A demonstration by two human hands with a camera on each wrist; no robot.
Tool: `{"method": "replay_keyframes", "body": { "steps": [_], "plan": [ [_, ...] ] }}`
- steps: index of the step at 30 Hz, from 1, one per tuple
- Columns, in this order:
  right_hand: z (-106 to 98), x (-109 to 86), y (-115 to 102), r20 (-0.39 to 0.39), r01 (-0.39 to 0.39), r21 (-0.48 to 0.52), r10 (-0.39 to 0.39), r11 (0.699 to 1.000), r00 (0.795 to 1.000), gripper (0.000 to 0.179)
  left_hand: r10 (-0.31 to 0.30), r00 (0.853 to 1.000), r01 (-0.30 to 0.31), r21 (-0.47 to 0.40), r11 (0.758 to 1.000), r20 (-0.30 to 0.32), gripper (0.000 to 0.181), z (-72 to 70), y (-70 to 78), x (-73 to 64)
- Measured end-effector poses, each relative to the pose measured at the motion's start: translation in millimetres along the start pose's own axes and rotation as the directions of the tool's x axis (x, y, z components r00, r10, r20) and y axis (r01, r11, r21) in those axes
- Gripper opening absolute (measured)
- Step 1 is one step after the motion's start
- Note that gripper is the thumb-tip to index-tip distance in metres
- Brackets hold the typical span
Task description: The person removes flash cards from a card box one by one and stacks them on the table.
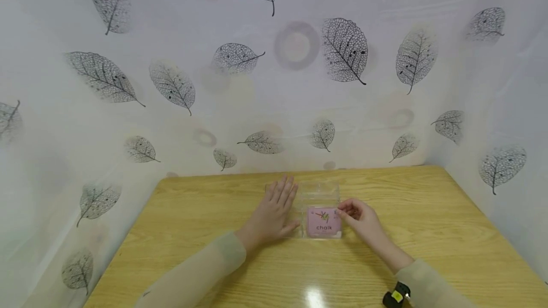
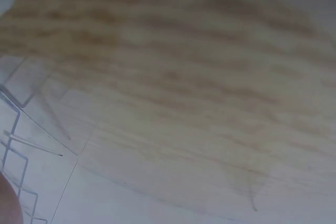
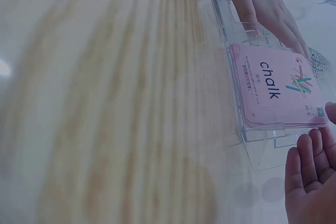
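Note:
A stack of pink flash cards (image 1: 324, 222), the top one printed "chalk" with a picture of coloured sticks, lies in the right front compartment of a clear plastic box (image 1: 320, 188). My left hand (image 1: 274, 210) rests on the box's left side, palm down with fingers straight. At the stack's right edge my right hand (image 1: 360, 217) pinches the corner of the flash cards (image 3: 278, 85) between thumb and index finger, the other fingers loosely curled. How many cards the pinch takes in, I cannot tell. The left wrist view catches only a fingertip (image 2: 8, 203) beside the box's clear edges (image 2: 21, 166).
The box stands on a wood-grain table (image 1: 192, 213) near its back edge. A pale curtain (image 1: 295, 94) with dark leaf prints hangs behind and at both sides. A black device with a yellow-green patch (image 1: 396, 294) sits at the right wrist.

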State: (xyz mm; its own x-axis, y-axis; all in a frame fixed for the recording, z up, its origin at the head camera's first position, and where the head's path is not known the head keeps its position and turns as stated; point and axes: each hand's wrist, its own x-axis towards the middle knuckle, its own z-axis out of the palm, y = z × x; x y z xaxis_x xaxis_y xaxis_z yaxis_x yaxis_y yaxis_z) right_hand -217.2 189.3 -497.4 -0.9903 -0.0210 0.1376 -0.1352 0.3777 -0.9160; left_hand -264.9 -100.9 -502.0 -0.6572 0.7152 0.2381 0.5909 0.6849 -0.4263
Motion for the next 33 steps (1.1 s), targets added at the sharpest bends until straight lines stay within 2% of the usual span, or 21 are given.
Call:
{"method": "replay_keyframes", "body": {
  "steps": [5,13,23,28,33],
  "plan": [
    [0.2,-1.0,-0.6,0.003,-0.012,-0.031,0.012,0.999,1.000,0.014,-0.003,1.000,0.003,-0.021,1.000,0.014,0.099,-4.1,1.3,-1.7],
    [0.6,-2.6,-4.0,-0.012,-0.019,-0.060,0.018,0.998,1.000,0.013,-0.004,1.000,0.004,-0.005,1.000,0.016,0.101,-5.6,2.6,-2.4],
    [0.1,-4.4,-6.9,-0.007,-0.034,-0.051,0.034,0.998,0.999,0.017,-0.005,1.000,0.005,0.024,1.000,-0.009,0.102,-2.4,3.9,-4.6],
    [-0.4,-2.8,-5.5,-0.013,-0.016,-0.068,0.015,0.998,1.000,0.013,-0.005,1.000,0.005,0.014,1.000,-0.022,0.102,-1.4,4.0,-4.8],
    [-1.0,-2.0,-5.3,-0.022,0.010,-0.069,-0.011,0.998,1.000,0.009,0.000,1.000,0.000,0.015,1.000,-0.008,0.101,-2.4,3.7,-4.4]
  ]
}}
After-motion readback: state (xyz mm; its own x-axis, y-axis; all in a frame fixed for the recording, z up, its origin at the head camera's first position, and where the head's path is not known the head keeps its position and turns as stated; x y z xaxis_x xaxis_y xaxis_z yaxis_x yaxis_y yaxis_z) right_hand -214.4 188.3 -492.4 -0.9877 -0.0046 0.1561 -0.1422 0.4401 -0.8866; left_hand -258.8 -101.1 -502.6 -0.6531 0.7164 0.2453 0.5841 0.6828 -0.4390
